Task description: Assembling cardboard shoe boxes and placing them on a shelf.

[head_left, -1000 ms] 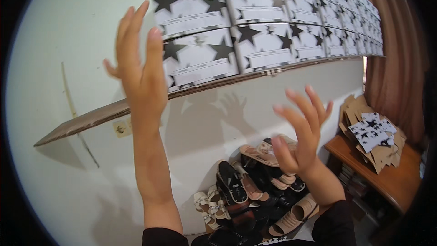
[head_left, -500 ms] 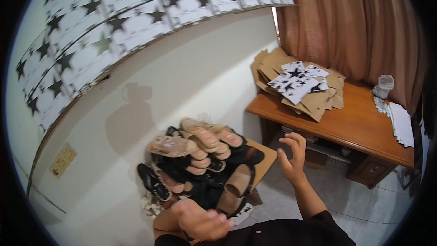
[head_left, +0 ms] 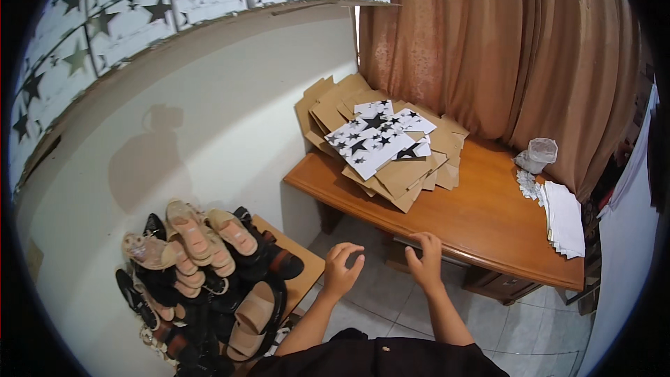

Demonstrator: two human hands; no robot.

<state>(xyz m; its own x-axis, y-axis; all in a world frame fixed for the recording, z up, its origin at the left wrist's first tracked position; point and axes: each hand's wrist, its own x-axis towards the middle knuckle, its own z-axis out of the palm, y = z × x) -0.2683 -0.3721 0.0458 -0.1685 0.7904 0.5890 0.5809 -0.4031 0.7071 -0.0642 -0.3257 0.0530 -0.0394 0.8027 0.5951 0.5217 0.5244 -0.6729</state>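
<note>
My left hand [head_left: 342,269] hangs in the air just short of the wooden desk [head_left: 488,199], its fingers curved apart from the thumb and nothing held. My right hand [head_left: 425,262] is raised close to the desk's front edge, also empty with thumb and fingers apart. Beyond both hands, a pile of flat brown cardboard pieces [head_left: 399,185] rests on the desk. On top of it lie white sheets with black stars [head_left: 373,150]. Neither hand appears to touch anything.
At left, a heap of shoes and sandals [head_left: 192,237] covers a low wooden table [head_left: 305,276]. A clear plastic container [head_left: 541,152] and a stack of white paper [head_left: 562,220] are at the desk's right end. Brown curtains [head_left: 488,49] hang behind. Star-patterned boxes [head_left: 167,7] jut out above.
My view has swung right toward the desk. My left hand has moved from over the shoes to beside my right hand. Both hands stay empty.
</note>
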